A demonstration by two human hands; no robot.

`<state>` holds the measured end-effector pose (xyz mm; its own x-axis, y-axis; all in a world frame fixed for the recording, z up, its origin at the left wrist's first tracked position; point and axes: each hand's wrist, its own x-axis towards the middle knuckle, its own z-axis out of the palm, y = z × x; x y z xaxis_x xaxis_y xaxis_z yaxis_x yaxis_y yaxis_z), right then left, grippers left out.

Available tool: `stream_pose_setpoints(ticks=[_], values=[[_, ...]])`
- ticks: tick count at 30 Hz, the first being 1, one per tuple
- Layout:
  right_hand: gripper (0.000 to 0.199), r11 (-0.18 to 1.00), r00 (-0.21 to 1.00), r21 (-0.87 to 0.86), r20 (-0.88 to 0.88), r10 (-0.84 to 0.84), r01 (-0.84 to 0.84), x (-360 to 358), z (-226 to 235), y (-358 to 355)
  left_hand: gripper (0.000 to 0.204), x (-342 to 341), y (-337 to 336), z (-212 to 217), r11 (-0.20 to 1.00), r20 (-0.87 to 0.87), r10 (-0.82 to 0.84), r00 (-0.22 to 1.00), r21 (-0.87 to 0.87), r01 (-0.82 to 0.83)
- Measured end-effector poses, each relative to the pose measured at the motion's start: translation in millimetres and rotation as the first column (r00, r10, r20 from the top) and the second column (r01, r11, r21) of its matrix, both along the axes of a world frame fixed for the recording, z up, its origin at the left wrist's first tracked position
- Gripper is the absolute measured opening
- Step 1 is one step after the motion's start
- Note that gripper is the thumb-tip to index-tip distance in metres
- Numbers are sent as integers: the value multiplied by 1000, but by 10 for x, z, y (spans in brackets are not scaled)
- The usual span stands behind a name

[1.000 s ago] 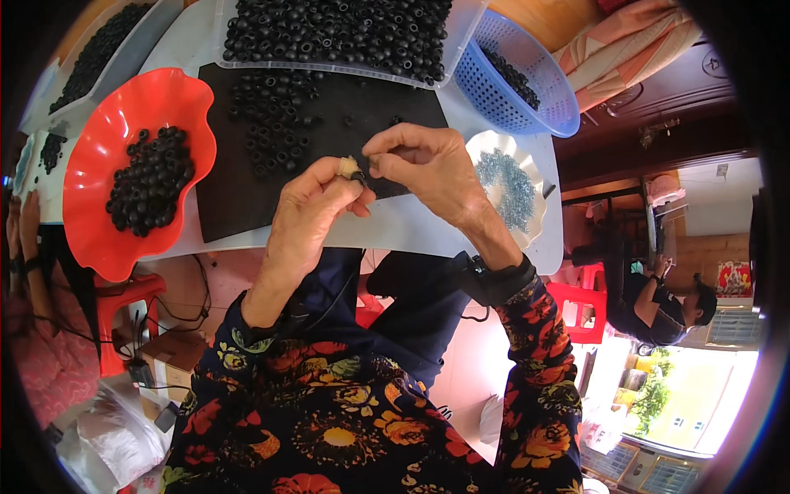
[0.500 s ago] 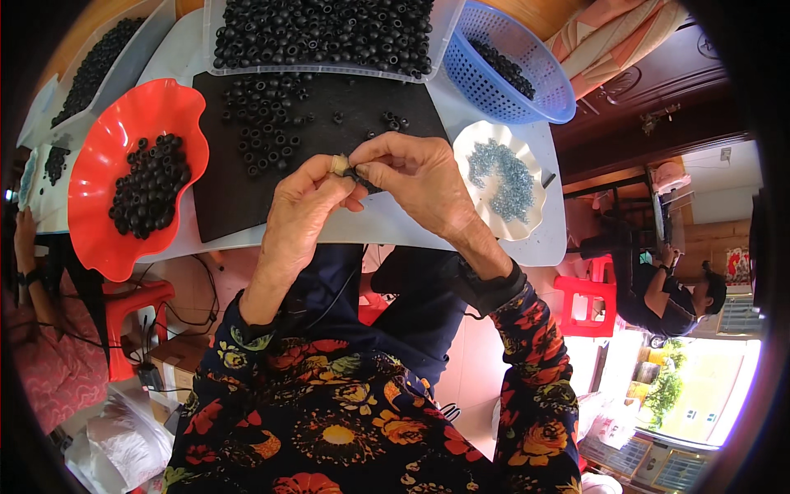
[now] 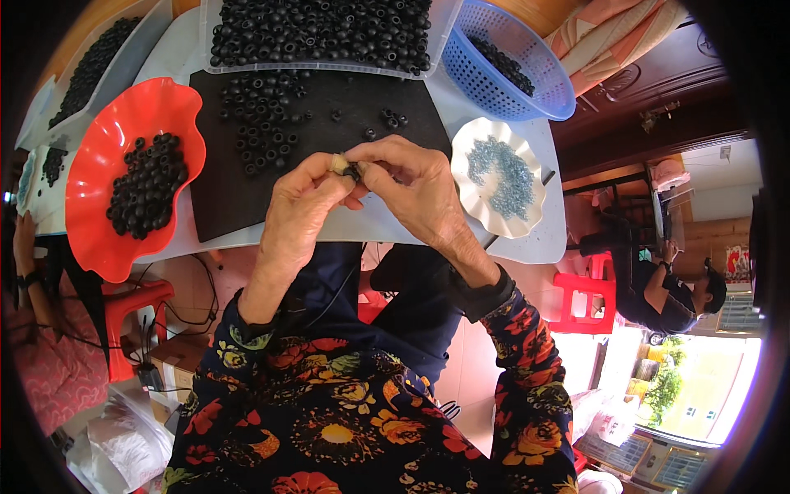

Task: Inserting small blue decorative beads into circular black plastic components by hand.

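Observation:
In front of me, over the near edge of a dark mat [image 3: 226, 198], my two hands meet fingertip to fingertip. My left hand [image 3: 295, 206] pinches a small black bead [image 3: 352, 171], and a yellowish wrap [image 3: 339, 163] covers one of its fingertips. The thumb and forefinger of my right hand [image 3: 420, 189] close on the same bead from the other side. Much of the bead is hidden by the fingers. Loose black beads [image 3: 267, 136] with round holes lie on the mat just beyond my left hand.
A red wavy dish [image 3: 90, 173] of finished-looking black beads stands left. Behind the mat is a clear bin [image 3: 321, 68] full of black beads. To the right are a white scalloped plate [image 3: 465, 185] of pale blue bits and a blue basket [image 3: 527, 103]. People sit at both sides.
My right hand has shifted slightly left and turned a little, its thumb now pressed on the bead. My left hand keeps its pinch almost unmoved.

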<state>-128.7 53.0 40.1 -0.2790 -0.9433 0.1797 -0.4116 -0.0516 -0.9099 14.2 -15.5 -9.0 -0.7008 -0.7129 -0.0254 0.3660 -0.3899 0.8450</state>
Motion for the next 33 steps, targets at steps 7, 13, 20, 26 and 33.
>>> stream_pose_setpoints(ticks=[7, 13, 20, 26, 33], values=[[15, 1000, 996, 21, 83, 8, -10, 5, -25, 7, 14, -1, 11, -4, 1000, 12, 1, 1000, -9, -1], [17, 997, 975, -33, 215, -57, 66, 45, -96, 28, 16, -8, 11, -14, 999, 8, 5, 1000, -32, -5], [22, 979, 987, -166, 131, -96, 117, 125, -195, 30, 16, -29, 13, -72, 999, -8, 41, 999, -35, -41], [27, 967, 996, -238, 22, -86, 88, 174, -209, 54, 16, -24, 21, -47, 998, -65, 61, 996, 30, -59], [36, 945, 984, -318, -131, -121, 73, 193, -295, 73, 16, 14, -5, -16, 997, -91, 8, 996, 73, -1]])
